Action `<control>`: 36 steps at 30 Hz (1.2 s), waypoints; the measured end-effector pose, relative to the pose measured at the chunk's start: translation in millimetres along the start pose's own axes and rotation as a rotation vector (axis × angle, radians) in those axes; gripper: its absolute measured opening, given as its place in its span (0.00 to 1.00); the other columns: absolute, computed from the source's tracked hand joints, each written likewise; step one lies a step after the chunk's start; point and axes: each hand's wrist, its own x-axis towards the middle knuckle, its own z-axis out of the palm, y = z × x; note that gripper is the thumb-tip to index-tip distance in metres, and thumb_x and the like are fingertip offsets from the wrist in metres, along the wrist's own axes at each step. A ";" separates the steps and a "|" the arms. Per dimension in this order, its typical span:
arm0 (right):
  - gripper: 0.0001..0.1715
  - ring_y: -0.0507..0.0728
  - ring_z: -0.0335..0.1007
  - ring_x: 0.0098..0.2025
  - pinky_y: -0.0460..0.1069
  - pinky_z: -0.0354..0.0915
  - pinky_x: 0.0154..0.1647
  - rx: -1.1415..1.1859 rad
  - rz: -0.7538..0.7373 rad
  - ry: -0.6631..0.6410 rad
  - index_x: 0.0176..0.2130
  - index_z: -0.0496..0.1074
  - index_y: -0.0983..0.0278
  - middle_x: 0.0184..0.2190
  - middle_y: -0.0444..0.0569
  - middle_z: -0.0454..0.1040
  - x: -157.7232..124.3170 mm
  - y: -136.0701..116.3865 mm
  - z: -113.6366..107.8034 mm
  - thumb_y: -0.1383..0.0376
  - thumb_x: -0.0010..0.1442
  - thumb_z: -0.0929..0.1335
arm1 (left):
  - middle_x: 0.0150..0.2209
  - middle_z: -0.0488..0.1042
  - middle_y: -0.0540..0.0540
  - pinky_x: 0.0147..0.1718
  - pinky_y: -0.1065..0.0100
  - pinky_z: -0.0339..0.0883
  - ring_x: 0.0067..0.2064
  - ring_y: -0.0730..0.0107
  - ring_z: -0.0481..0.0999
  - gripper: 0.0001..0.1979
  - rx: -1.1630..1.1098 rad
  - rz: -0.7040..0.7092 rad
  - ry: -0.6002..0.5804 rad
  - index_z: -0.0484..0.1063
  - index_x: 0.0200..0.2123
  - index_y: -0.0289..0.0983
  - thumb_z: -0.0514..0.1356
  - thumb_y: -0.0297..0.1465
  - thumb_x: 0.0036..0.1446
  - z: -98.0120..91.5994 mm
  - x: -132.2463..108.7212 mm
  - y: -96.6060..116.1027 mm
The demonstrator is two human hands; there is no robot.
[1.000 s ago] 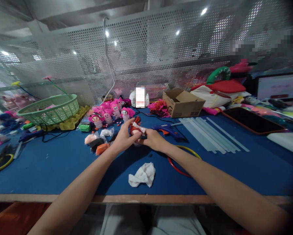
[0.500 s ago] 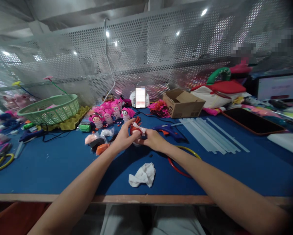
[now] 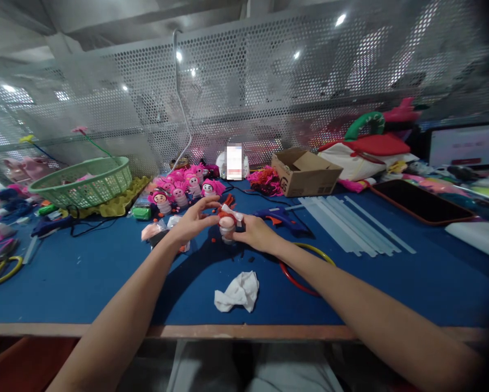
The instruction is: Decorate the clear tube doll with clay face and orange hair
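A small doll (image 3: 227, 231) with orange-red yarn hair, a blank pale face and a white wrapped body stands upright on the blue mat. Its right side is gripped by my right hand (image 3: 253, 233), whose fingers are partly hidden behind it. At the doll's left, my left hand (image 3: 193, 219) is open, thumb and fingers apart, with the fingertips close to the hair. A white bow-like piece shows on top of the hair. Beneath my left hand lie small bags of modelling clay (image 3: 157, 233). Several pink-haired dolls (image 3: 179, 190) stand behind it.
A blue glue gun (image 3: 287, 218) and translucent glue sticks (image 3: 346, 226) lie to the right, before a cardboard box (image 3: 310, 177). Crumpled tissue (image 3: 240, 291) sits near the front edge. Red-and-yellow-handled pliers (image 3: 297, 280) are under my right forearm; a green basket (image 3: 85, 182) is at left.
My left hand has come away from the doll and moved left, its fingers opening. The doll's blank face and white body now show. My right hand stays at the doll.
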 end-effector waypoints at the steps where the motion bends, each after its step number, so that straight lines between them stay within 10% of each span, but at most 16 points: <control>1: 0.24 0.56 0.69 0.34 0.46 0.61 0.33 -0.004 0.006 0.000 0.44 0.69 0.64 0.33 0.46 0.75 0.0 0.0 0.0 0.60 0.46 0.69 | 0.49 0.66 0.44 0.49 0.62 0.57 0.51 0.61 0.64 0.27 0.054 -0.007 -0.025 0.60 0.51 0.39 0.61 0.35 0.46 0.5 -0.4 -0.5; 36: 0.24 0.57 0.70 0.34 0.47 0.60 0.33 -0.028 0.026 -0.017 0.45 0.69 0.65 0.32 0.48 0.75 -0.1 -2.2 -1.8 0.62 0.46 0.68 | 0.52 0.61 0.37 0.53 0.58 0.52 0.54 0.57 0.59 0.32 0.418 0.114 0.175 0.54 0.54 0.31 0.56 0.27 0.42 35.5 1.3 -6.6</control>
